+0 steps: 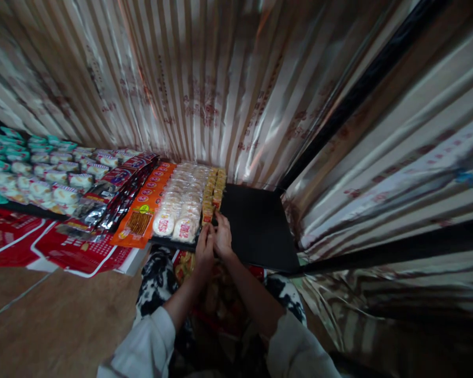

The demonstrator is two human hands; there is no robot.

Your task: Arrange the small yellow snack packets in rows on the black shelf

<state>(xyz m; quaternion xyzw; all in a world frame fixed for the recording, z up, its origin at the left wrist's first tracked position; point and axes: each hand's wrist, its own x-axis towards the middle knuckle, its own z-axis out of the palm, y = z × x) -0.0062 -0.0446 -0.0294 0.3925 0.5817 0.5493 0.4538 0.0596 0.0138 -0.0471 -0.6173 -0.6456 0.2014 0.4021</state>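
Note:
A black shelf [260,226] holds rows of packaged snacks. My left hand [205,249] and my right hand [223,236] meet at the shelf's front edge, fingers pinched together on the near end of a row of small yellow-orange snack packs [215,189]. To the left of that row lie two rows of round white wrapped cakes [181,202]. What my fingers grip is too small to make out clearly. Both forearms come up from white sleeves at the bottom.
Further left lie orange snack packets [145,207], dark red and silver packets [114,194] and teal-and-white wrapped cakes [35,173]. Red cartons [74,254] sit below the shelf. Shiny striped foil sheeting [205,89] covers the walls. A bag of snacks [216,299] rests in my lap.

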